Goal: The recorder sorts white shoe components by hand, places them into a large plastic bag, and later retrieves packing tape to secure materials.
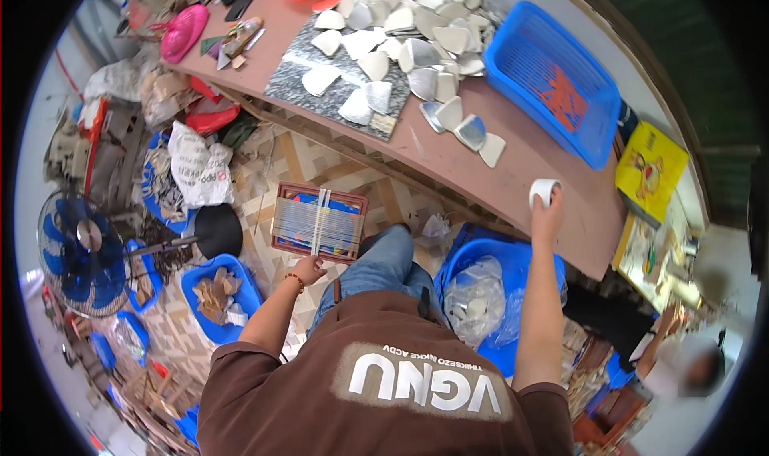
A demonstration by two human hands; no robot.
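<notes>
My right hand (pixel 546 214) is raised over the front edge of the brown table (pixel 553 224), closed around a roll of white tape (pixel 544 190). Below the table, a reddish-brown framed stool (pixel 277 216) has pale thin cords or strips across its top, with colourful material beneath. Two white strips (pixel 323 212) run over these from far to near. At the stool's near edge, by the lower end of the white strips, my left hand (pixel 308 270) has its fingers curled together. What they pinch is too small to make out.
Many pale curved pieces (pixel 375 65) lie on a grey stone slab (pixel 292 76) and the table, near a blue basket (pixel 593 140). Blue tubs (pixel 517 252) stand on both sides of my legs. A fan (pixel 86 236) is at left; another person (pixel 681 368) works at right.
</notes>
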